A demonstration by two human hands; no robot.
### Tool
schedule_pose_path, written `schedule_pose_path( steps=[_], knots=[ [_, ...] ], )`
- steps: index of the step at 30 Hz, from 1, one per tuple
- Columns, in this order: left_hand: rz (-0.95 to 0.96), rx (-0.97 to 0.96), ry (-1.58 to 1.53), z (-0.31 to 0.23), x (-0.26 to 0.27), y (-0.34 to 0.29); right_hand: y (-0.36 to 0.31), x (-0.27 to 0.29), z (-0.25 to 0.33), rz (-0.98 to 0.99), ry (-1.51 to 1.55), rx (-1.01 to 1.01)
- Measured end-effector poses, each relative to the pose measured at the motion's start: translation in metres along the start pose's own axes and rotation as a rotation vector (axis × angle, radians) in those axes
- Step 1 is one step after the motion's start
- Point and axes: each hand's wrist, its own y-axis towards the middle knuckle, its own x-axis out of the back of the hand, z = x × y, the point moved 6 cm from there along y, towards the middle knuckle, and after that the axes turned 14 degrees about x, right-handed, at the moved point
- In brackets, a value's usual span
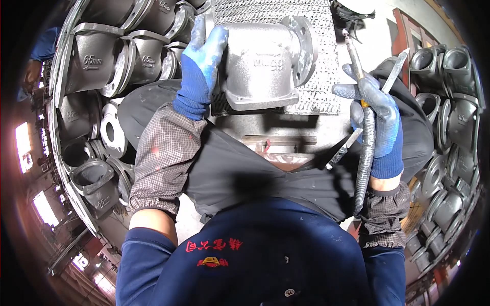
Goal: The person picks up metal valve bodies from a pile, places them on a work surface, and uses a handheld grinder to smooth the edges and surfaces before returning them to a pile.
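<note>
My left hand (201,66), in a blue glove, grips the left side of a grey cast metal valve body (263,64) with round flanges. The casting stands on a metal mesh surface (319,76) in front of me. My right hand (375,120), also in a blue glove, is off to the right of the casting. It holds a thin pneumatic tool (352,51) with a braided hose (365,168) hanging down, together with a flat metal file (394,71).
Several grey flanged castings (102,66) are stacked at my left, and more castings (449,102) are piled at my right. A dark apron (240,168) covers my lap below the mesh surface.
</note>
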Motion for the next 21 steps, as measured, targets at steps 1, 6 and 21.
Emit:
schedule_pose_path(
  steps=[1, 6, 21],
  knots=[
    [0.011, -0.072, 0.02, -0.006, 0.001, 0.002, -0.001, -0.002, -0.001, 0.028, -0.02, -0.012],
    [-0.085, 0.463, -0.25, 0.014, 0.001, 0.012, -0.011, -0.014, -0.008, 0.095, -0.12, -0.101],
    [0.005, -0.016, 0.223, -0.021, -0.02, 0.036, 0.017, 0.02, -0.017, 0.06, 0.118, -0.007]
  ],
)
